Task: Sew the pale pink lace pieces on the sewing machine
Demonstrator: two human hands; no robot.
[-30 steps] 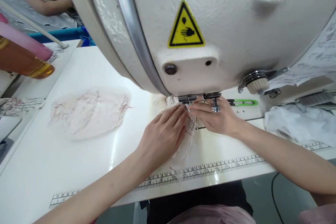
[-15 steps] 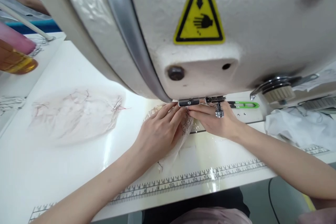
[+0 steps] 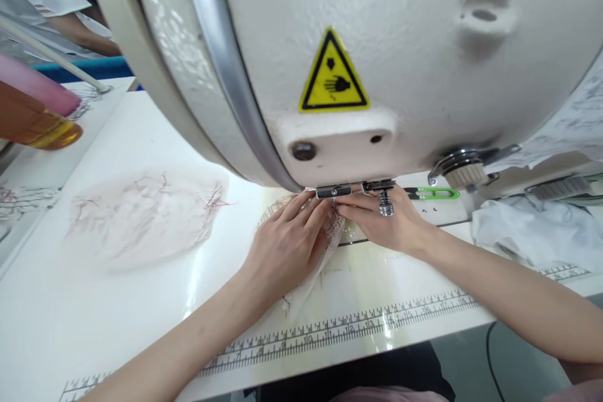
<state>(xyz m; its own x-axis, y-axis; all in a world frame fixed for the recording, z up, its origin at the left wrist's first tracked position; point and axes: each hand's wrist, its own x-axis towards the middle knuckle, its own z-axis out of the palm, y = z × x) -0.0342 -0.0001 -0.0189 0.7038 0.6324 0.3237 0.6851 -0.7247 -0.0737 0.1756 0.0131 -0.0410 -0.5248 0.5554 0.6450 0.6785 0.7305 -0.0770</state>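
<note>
A piece of sheer whitish fabric (image 3: 308, 282) with small dark dots and loose threads lies under the sewing machine (image 3: 400, 44). My left hand (image 3: 287, 242) rests over it, fingers bent and close together, holding it near the needle area. From the other side my right hand (image 3: 389, 220) pinches the fabric's edge, its fingertips almost meeting those of the left. The black presser-foot part (image 3: 333, 191) hides some of my fingertips and the needle itself. A second sheer piece (image 3: 146, 223) with reddish threads is spread on the white table to the left.
Green-handled thread snips (image 3: 438, 193) lie behind my right hand. White cloth (image 3: 537, 229) is heaped at the right. A printed ruler (image 3: 330, 331) runs along the table's front edge. Pink and amber thread cones (image 3: 40, 125) stand at far left, near another person's arm (image 3: 82, 34).
My view has tilted slightly, so more of the machine head and of the other person shows. Both hands stay at nearly the same place on the fabric.
</note>
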